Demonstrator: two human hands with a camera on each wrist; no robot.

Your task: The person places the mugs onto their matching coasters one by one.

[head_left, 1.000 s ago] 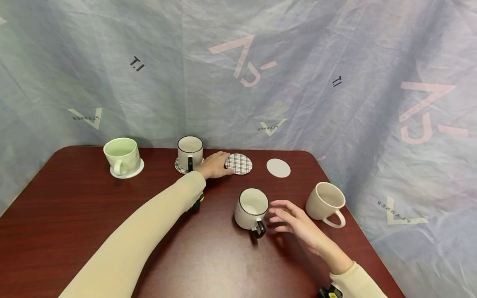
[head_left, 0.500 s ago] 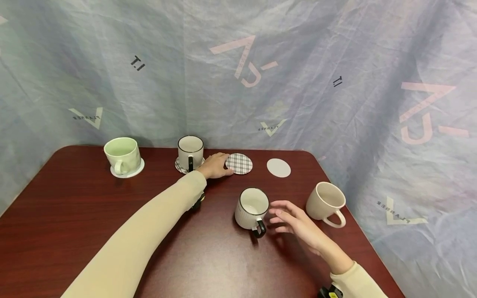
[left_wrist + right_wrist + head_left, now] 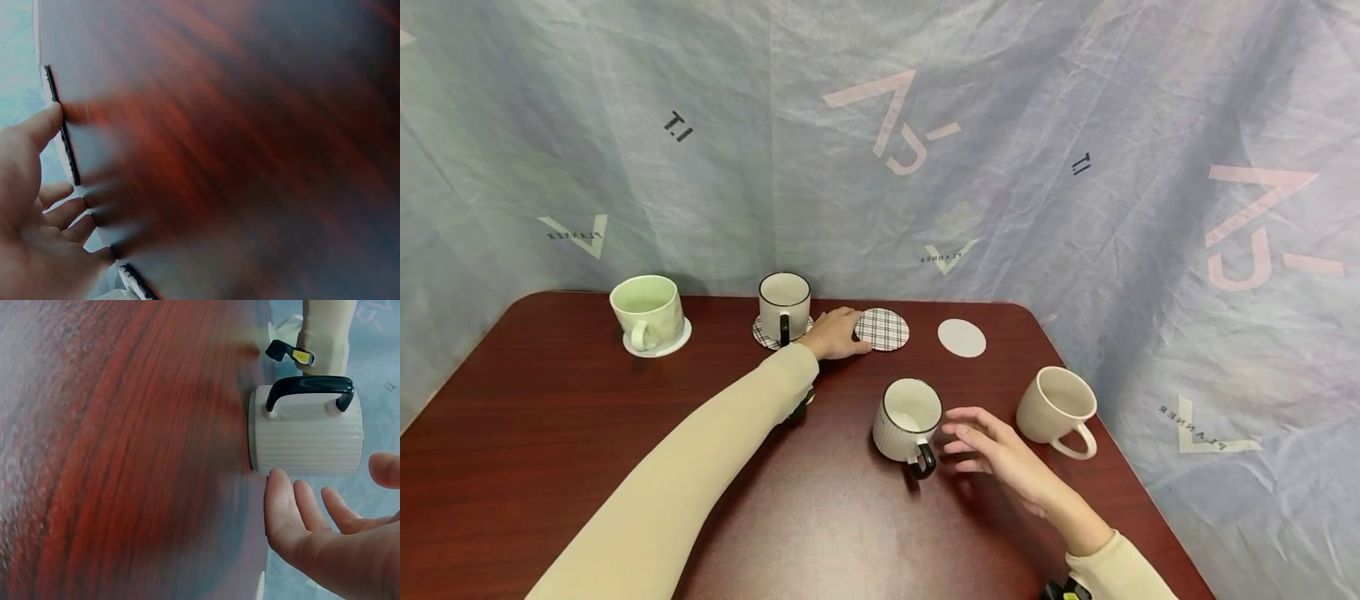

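My left hand reaches across the table and rests at the left edge of a plaid round coaster. In the left wrist view its thumb and relaxed fingers touch the blurred coaster rim. My right hand hovers open, fingers spread, just right of a ribbed white mug with black rim and handle. In the right wrist view the fingertips sit close to the mug without closing round it.
On the dark red table, a green mug stands on a white coaster at the back left. A black-rimmed mug sits on a second plaid coaster. A plain white coaster and a cream mug lie at the right.
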